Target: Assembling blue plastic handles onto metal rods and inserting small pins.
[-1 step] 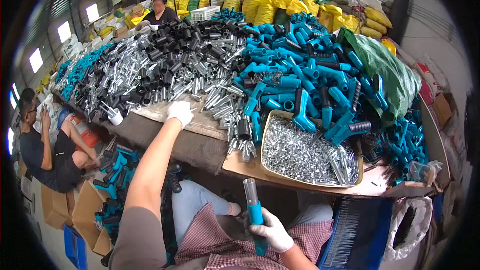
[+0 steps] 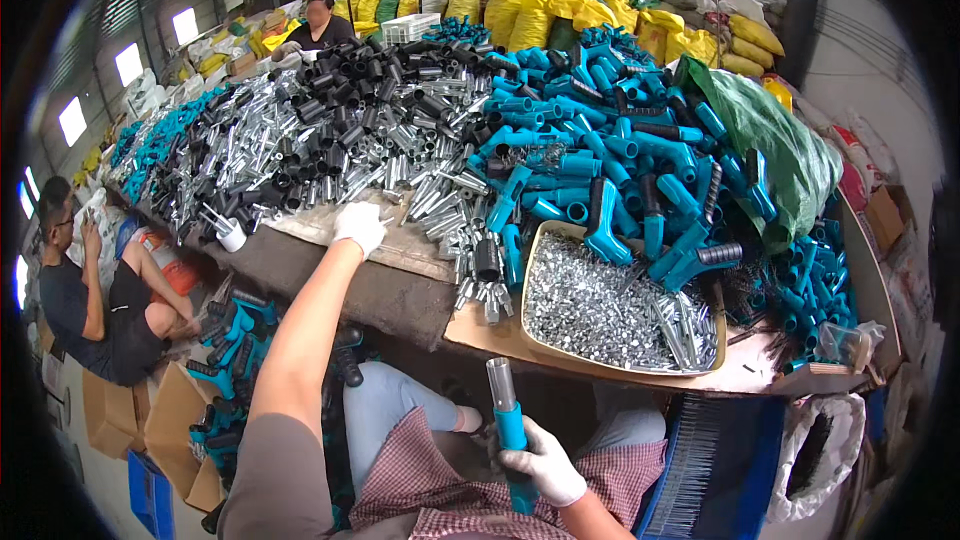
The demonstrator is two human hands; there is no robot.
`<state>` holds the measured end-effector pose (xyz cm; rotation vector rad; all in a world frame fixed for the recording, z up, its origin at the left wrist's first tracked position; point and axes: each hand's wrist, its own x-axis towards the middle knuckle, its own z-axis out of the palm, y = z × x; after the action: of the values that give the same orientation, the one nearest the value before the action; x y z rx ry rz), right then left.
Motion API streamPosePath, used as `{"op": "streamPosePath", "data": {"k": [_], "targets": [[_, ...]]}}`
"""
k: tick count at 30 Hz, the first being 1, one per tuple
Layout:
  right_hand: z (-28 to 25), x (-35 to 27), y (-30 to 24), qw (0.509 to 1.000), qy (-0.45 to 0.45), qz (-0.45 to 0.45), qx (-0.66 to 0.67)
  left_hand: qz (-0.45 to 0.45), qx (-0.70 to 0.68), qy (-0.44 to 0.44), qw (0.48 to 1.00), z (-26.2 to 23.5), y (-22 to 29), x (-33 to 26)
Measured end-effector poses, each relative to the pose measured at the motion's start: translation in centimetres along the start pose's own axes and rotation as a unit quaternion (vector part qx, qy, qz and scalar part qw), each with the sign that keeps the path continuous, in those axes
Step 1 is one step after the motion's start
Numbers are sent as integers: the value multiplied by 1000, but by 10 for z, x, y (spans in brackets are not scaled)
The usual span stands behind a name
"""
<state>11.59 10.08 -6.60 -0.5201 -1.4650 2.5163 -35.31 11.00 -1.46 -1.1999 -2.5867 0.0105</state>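
My right hand (image 2: 545, 465), in a white glove, is closed around a teal plastic handle (image 2: 511, 428) above my lap. A bare silver metal tube (image 2: 500, 378) sticks up out of the handle's top end. My left arm reaches forward, and its gloved hand (image 2: 361, 227) rests on the worn board (image 2: 412, 258) at the near edge of a heap of silver metal tubes (image 2: 395, 165). The back of that glove hides most of its fingers, so their grip does not show. Black sleeves (image 2: 345, 95) lie on and behind the tubes.
A tray (image 2: 620, 305) of small metal pieces stands at the table's front, beside piled teal handles (image 2: 600, 140) and a green sheet (image 2: 765, 140). A white cup (image 2: 229, 232) is left of my hand. People sit at left (image 2: 85, 290) and across (image 2: 322, 25). Cartons (image 2: 180, 425) stand low left.
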Motion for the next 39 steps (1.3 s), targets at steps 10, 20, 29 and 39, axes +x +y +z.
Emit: {"op": "streamPosePath", "data": {"k": [10,20,29,39], "targets": [[2,-7,-4,999,-11,20,-27,-163,-710,105,677,-3,-23,-61],[25,-6,-16,870,126,-170,-446,-22,-752,-109,649,-99,99,-231],[28,-26,-19,736,163,-225,-618,-52,-705,-131,695,-96,119,-282],[33,-46,-37,812,123,-175,-542,29,-741,-73,666,-113,123,-284]]}}
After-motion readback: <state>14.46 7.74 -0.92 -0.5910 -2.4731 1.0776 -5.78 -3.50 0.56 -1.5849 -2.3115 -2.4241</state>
